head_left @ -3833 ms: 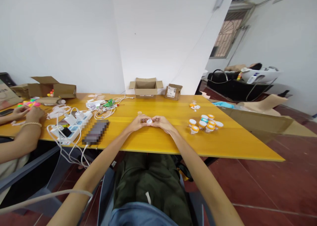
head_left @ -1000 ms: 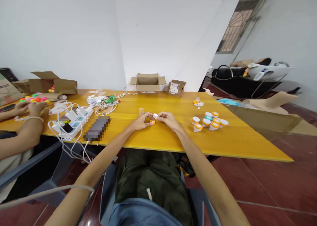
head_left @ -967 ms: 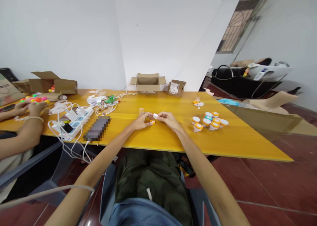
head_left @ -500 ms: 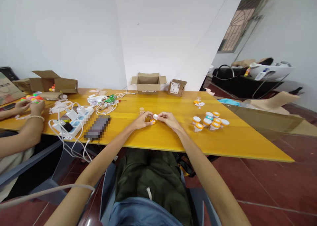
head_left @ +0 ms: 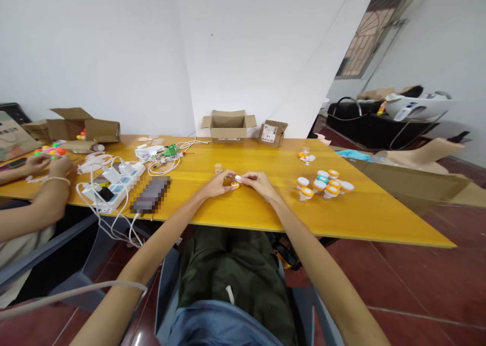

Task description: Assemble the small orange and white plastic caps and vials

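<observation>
Over the front middle of the table, my left hand [head_left: 215,185] has its thumb and forefinger around a small orange lid ring [head_left: 235,185] with white inside. My right hand [head_left: 261,185] pinches a small white disc [head_left: 238,178] just above that ring. The left forefinger's tip is close to the disc; whether it touches cannot be made out. Just beyond my left hand stands a small clear cup [head_left: 217,168]. To the right, several clear jars with white-topped orange lids [head_left: 306,193] and teal lids [head_left: 322,174] stand grouped together.
Small orange and white parts [head_left: 307,157] lie at the back right. Two cardboard boxes [head_left: 228,132] stand against the wall. At left are a power strip [head_left: 123,186], a phone [head_left: 151,194] and white cables [head_left: 161,169]. Another person's hands [head_left: 56,166] handle colourful pieces at the far left.
The white disc has tilted from facing me to a flatter angle above the orange ring. Both hands stay nearly in place. The whole view has shifted slightly.
</observation>
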A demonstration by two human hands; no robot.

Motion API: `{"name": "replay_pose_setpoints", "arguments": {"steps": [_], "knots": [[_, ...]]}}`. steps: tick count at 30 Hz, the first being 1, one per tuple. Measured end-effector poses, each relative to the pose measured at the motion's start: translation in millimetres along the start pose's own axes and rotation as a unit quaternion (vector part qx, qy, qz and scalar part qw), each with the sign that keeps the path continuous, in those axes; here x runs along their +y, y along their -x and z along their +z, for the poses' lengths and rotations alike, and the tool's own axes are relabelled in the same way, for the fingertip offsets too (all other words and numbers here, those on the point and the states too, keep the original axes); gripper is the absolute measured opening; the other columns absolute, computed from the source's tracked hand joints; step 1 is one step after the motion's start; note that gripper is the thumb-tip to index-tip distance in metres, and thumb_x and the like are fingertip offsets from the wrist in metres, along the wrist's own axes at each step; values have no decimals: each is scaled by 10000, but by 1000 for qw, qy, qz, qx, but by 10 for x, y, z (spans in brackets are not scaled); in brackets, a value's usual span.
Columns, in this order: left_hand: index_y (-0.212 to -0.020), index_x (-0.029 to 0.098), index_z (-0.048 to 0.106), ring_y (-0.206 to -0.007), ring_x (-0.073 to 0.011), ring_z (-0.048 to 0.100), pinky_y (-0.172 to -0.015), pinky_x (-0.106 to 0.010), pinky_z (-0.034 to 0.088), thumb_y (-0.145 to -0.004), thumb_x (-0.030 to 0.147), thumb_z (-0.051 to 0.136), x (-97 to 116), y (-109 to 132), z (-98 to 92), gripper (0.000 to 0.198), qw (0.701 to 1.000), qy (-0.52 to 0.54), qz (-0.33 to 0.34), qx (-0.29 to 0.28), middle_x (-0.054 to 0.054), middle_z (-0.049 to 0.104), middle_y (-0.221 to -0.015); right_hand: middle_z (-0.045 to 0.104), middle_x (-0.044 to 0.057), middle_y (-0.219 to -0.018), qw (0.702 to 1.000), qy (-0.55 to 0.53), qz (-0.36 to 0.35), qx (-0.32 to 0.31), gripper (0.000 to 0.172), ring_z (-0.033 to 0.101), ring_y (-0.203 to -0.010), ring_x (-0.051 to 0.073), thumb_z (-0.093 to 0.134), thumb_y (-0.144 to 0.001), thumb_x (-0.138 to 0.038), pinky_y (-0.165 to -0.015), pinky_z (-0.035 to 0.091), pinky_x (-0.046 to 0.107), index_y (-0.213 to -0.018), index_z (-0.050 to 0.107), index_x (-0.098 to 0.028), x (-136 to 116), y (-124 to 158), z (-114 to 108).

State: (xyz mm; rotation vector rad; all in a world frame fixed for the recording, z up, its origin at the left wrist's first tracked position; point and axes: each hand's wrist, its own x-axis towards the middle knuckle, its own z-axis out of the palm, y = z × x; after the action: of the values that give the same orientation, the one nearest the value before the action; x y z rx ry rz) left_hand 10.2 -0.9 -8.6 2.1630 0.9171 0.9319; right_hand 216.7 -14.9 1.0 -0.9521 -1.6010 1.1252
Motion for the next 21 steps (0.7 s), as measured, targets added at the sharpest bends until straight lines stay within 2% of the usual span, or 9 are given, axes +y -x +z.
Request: {"name": "replay_pose_setpoints", "arguments": {"steps": [10, 21], "knots": [[-1156, 211, 611, -1136, -228, 636, -1041, -426, 486, -781, 265, 779, -4, 5, 3, 414, 1000, 0, -15, 0, -82, 688, -1174, 776, 29, -760, 999, 36, -32, 11, 287, 684, -758, 231, 782, -667, -528, -754, 515, 353, -710, 792, -245, 62, -10, 45], [-1152, 200, 611, -1130, -236, 647, -1035, -429, 493, -785, 282, 775, -17, -5, 4, 410, 1000, 13, -16, -3, -90, 690, -1170, 785, 48, -850, 993, 76, -89, 4, 177, 712, -882, 275, 767, -723, -458, -819, 529, 399, -702, 795, -284, 29, 16, 107]]}}
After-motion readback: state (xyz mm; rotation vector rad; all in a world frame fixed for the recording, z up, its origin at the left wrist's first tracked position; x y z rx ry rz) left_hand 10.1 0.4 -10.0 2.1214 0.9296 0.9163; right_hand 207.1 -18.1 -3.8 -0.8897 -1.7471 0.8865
